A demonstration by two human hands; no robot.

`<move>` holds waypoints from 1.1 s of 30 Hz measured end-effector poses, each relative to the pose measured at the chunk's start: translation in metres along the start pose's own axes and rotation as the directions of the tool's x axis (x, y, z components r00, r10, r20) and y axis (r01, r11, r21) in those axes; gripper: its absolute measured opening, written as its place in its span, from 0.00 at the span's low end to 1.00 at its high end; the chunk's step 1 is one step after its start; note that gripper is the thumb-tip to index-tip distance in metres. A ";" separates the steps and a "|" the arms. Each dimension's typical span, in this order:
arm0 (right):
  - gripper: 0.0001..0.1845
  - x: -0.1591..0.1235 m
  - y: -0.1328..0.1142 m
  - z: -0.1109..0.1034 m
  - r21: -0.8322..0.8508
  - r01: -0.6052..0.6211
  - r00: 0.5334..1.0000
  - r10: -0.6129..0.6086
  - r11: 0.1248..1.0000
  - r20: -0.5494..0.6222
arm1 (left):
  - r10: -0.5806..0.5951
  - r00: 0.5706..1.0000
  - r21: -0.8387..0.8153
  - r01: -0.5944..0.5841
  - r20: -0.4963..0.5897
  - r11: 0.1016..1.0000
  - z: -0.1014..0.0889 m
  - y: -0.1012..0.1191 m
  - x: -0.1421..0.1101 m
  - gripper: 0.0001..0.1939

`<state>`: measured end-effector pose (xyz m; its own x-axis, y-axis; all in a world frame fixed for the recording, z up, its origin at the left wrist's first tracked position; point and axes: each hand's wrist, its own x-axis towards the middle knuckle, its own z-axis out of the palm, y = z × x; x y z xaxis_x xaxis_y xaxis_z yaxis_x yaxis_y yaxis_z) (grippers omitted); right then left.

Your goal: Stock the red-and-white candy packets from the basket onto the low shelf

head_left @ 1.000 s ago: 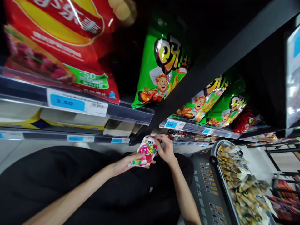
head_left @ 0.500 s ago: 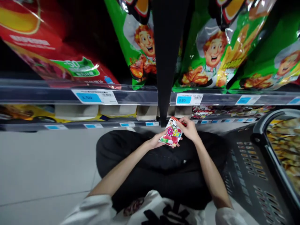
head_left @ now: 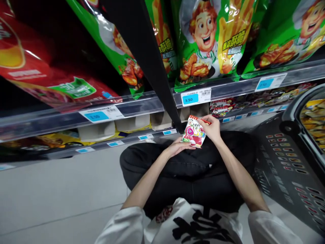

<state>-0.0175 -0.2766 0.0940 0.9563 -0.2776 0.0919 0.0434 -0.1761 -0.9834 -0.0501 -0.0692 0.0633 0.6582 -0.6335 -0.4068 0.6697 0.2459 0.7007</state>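
Left hand grasping small packet by lower edge, right hand pinching top; grey basket holding yellowish packs.

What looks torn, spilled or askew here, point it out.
Nothing stands out. The packet held by the left hand and right hand shows no visible tear, and the green bags stand upright behind the shelf edge.
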 end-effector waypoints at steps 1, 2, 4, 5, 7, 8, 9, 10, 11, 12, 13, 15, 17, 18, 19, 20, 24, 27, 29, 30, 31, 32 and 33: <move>0.16 0.001 0.000 0.001 0.056 -0.026 0.999 0.028 0.998 -0.042 | 0.006 1.000 0.019 -0.006 -0.021 1.000 0.000 -0.001 0.001 0.25; 0.17 0.002 0.000 0.001 0.121 -0.059 0.995 0.068 0.991 -0.075 | 0.016 0.999 0.034 -0.014 -0.040 0.999 0.000 -0.001 0.002 0.25; 0.19 0.003 -0.001 0.004 0.259 -0.141 0.978 0.175 0.955 -0.114 | 0.040 0.997 0.052 -0.037 -0.073 0.998 0.001 -0.002 0.004 0.27; 0.20 0.003 -0.001 0.005 0.328 -0.188 0.965 0.236 0.926 -0.113 | 0.054 0.995 0.059 -0.049 -0.086 0.997 0.000 -0.003 0.004 0.28; 0.21 0.002 -0.002 0.008 0.454 -0.278 0.937 0.344 0.846 -0.066 | 0.079 0.991 0.080 -0.071 -0.110 0.994 -0.001 -0.004 0.005 0.30; 0.22 0.001 -0.002 0.009 0.503 -0.321 0.926 0.378 0.802 -0.013 | 0.087 0.989 0.097 -0.076 -0.120 0.992 -0.001 -0.005 0.005 0.30; 0.23 0.000 -0.003 0.011 0.537 -0.365 0.916 0.398 0.761 0.058 | 0.093 0.987 0.117 -0.078 -0.131 0.990 -0.002 -0.005 0.005 0.31; 0.23 -0.002 -0.003 0.013 0.553 -0.410 0.904 0.405 0.725 0.139 | 0.099 0.985 0.137 -0.079 -0.142 0.987 -0.003 -0.005 0.005 0.31; 0.24 -0.004 -0.004 0.014 0.554 -0.449 0.891 0.401 0.701 0.214 | 0.107 0.982 0.154 -0.083 -0.155 0.985 -0.003 -0.005 0.005 0.31; 0.24 -0.006 -0.004 0.016 0.546 -0.475 0.879 0.392 0.690 0.270 | 0.117 0.979 0.170 -0.089 -0.168 0.982 -0.004 -0.005 0.005 0.31; 0.24 -0.008 -0.004 0.018 0.534 -0.492 0.870 0.388 0.687 0.302 | 0.129 0.975 0.184 -0.096 -0.179 0.978 -0.004 -0.005 0.005 0.31; 0.24 -0.012 -0.002 0.022 0.526 -0.496 0.868 0.401 0.691 0.292 | 0.150 0.968 0.210 -0.108 -0.200 0.972 -0.003 -0.003 0.005 0.32; 0.25 -0.013 0.000 0.025 0.541 -0.487 0.871 0.427 0.686 0.244 | 0.159 0.965 0.237 -0.108 -0.209 0.965 -0.002 -0.001 0.005 0.33; 0.25 -0.014 0.001 0.026 0.552 -0.488 0.868 0.441 0.676 0.227 | 0.161 0.965 0.250 -0.107 -0.206 0.962 -0.001 0.000 0.004 0.33; 0.25 -0.014 0.002 0.027 0.564 -0.489 0.865 0.452 0.666 0.216 | 0.165 0.967 0.262 -0.110 -0.197 0.959 0.000 0.001 0.004 0.34; 0.25 -0.014 0.003 0.028 0.574 -0.490 0.862 0.462 0.657 0.208 | 0.169 0.969 0.274 -0.114 -0.183 0.955 0.001 0.003 0.004 0.34; 0.26 -0.015 0.003 0.028 0.581 -0.483 0.862 0.472 0.655 0.186 | 0.182 0.974 0.318 -0.131 -0.137 0.939 0.003 0.008 0.002 0.35; 0.25 -0.016 0.003 0.028 0.584 -0.470 0.868 0.467 0.662 0.168 | 0.186 0.976 0.333 -0.139 -0.116 0.933 0.004 0.011 0.001 0.37; 0.25 -0.016 0.003 0.028 0.592 -0.466 0.867 0.472 0.658 0.158 | 0.191 0.976 0.339 -0.144 -0.107 0.930 0.003 0.011 0.001 0.38; 0.25 -0.016 0.004 0.028 0.597 -0.464 0.867 0.476 0.655 0.152 | 0.192 0.976 0.340 -0.145 -0.107 0.929 0.002 0.010 0.002 0.37; 0.24 -0.015 0.005 0.028 0.602 -0.459 0.867 0.476 0.653 0.145 | 0.193 0.975 0.340 -0.144 -0.112 0.929 0.002 0.009 0.003 0.37; 0.24 -0.015 0.006 0.028 0.607 -0.452 0.870 0.474 0.653 0.137 | 0.193 0.974 0.338 -0.143 -0.121 0.930 0.001 0.007 0.005 0.37; 0.24 -0.014 0.006 0.029 0.612 -0.444 0.872 0.471 0.654 0.129 | 0.192 0.972 0.332 -0.139 -0.132 0.933 0.000 0.005 0.006 0.36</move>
<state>-0.0221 -0.2468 0.0820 0.8922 -0.2029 -0.4034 -0.2191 0.5866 -0.7797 -0.0425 -0.0716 0.0642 0.8142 -0.4719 -0.3381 0.4188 0.0742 0.9050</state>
